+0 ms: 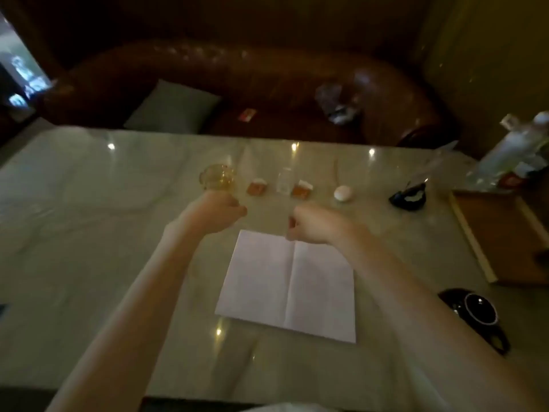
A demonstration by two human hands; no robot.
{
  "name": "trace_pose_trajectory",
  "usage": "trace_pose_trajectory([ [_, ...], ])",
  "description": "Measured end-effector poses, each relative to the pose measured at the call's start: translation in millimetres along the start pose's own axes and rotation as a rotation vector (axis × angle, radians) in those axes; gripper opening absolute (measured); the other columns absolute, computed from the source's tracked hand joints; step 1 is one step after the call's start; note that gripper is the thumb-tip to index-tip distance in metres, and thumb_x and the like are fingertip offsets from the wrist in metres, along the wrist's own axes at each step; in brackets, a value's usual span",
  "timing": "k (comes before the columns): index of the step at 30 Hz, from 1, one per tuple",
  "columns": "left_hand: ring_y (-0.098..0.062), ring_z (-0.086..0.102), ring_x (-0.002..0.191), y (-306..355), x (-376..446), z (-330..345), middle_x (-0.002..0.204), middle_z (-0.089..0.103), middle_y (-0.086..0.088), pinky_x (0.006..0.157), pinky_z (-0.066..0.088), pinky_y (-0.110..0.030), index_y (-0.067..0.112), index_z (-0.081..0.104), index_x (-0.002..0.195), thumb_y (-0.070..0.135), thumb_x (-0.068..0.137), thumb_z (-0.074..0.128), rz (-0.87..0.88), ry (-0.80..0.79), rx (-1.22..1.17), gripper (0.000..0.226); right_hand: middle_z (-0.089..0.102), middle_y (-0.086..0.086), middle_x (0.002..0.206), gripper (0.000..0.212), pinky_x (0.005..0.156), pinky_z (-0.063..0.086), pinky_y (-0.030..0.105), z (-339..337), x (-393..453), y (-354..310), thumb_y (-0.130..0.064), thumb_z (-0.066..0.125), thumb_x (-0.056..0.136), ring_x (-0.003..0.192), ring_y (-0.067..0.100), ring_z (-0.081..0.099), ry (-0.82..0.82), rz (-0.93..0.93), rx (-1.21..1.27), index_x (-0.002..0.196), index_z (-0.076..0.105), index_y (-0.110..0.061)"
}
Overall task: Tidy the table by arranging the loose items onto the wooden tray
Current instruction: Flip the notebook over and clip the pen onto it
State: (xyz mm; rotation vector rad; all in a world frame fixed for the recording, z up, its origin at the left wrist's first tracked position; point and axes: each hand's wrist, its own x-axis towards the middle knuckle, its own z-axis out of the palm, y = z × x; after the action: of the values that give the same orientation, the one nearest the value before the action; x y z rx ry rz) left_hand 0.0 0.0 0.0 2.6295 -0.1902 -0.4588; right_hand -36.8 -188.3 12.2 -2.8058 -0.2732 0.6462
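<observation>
Loose items sit well apart from the wooden tray [505, 233] at the table's right edge. Nearest, a creased white paper [289, 285]. Above it both fists, left hand [218, 211] and right hand [312, 223], curl on nothing. Beyond: glass jar [218, 177], two orange packets [257, 187], white egg-like thing [343, 192].

Beyond your counter [89, 233], a brown leather sofa [237, 78] with a grey cushion [173, 107] and crumpled wrapper [338, 105].

dim, warm light | soft blur throughout | ceiling-light glints on glossy table [89, 203] | wide-angle bending at edges
</observation>
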Motion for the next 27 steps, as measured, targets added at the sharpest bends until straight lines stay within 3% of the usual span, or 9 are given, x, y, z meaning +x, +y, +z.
trace_pose_trajectory([
  [5,-0.029,0.056,0.096,-50.5,-17.1,52.3,0.104,0.065,-0.012,0.075,0.041,-0.031,0.007,0.064,0.096,0.032,0.091,0.042,-0.103,-0.072,0.096,0.033,0.062,0.014,0.112,0.031,0.082,0.048,0.038,65.9,9.6,-5.1,-0.026,0.05,0.089,0.098,0.03,0.059,-0.136,0.058,-0.051,0.108,0.059,-0.004],
  [7,-0.03,0.057,0.096,-70.4,-20.1,72.2,0.106,0.064,-0.011,0.075,0.042,-0.031,0.009,0.063,0.098,0.033,0.091,0.041,-0.159,-0.057,0.105,0.033,0.06,0.014,0.116,0.033,0.082,0.047,0.037,88.5,15.6,-4.7,-0.028,0.05,0.089,0.101,0.031,0.058,-0.135,0.067,-0.05,0.112,0.056,-0.005],
  [12,-0.031,0.047,0.119,-111.4,-34.7,124.1,0.132,0.052,-0.011,0.094,0.038,-0.04,0.009,0.058,0.117,0.026,0.094,0.04,-0.168,0.097,0.055,0.034,0.053,0.015,0.122,0.036,0.086,0.044,0.04,143.5,23.8,-15.5,-0.026,0.048,0.089,0.114,0.032,0.047,-0.048,0.039,-0.017,0.117,0.053,-0.003],
  [16,-0.021,0.014,0.142,-145.8,-47.6,159.5,0.154,0.02,-0.005,0.113,0.013,-0.04,0.015,0.03,0.141,0.031,0.096,0.034,-0.111,0.138,0.13,0.048,0.045,0.012,0.133,0.049,0.102,0.036,0.041,184.6,25.0,-22.2,-0.035,0.051,0.088,0.126,0.03,0.035,0.035,0.005,0.019,0.128,0.044,-0.006],
  [20,-0.013,-0.009,0.141,-166.4,-58.8,179.8,0.156,0.0,0.003,0.116,-0.002,-0.04,0.023,0.009,0.146,0.042,0.097,0.023,-0.144,0.113,0.154,0.054,0.035,0.01,0.146,0.065,0.112,0.026,0.04,211.8,20.9,-19.9,-0.045,0.056,0.083,0.136,0.027,0.027,0.139,0.003,0.085,0.134,0.039,-0.008],
  [23,-0.009,-0.011,0.139,-170.7,-60.1,186.4,0.155,-0.001,0.005,0.116,-0.003,-0.039,0.025,0.006,0.146,0.045,0.093,0.016,-0.123,0.151,0.202,0.057,0.03,0.009,0.151,0.072,0.115,0.019,0.037,225.6,18.6,-17.6,-0.049,0.058,0.081,0.141,0.026,0.021,0.198,0.012,0.124,0.137,0.038,-0.008],
  [27,-0.009,-0.009,0.139,-172.2,-59.3,188.4,0.155,0.003,0.004,0.116,-0.002,-0.039,0.026,0.008,0.145,0.046,0.092,0.017,-0.128,0.18,0.194,0.058,0.047,0.016,0.14,0.071,0.109,0.033,0.046,243.6,13.9,-16.6,-0.047,0.069,0.073,0.132,0.035,0.04,0.314,-0.019,0.083,0.127,0.051,-0.004],
])
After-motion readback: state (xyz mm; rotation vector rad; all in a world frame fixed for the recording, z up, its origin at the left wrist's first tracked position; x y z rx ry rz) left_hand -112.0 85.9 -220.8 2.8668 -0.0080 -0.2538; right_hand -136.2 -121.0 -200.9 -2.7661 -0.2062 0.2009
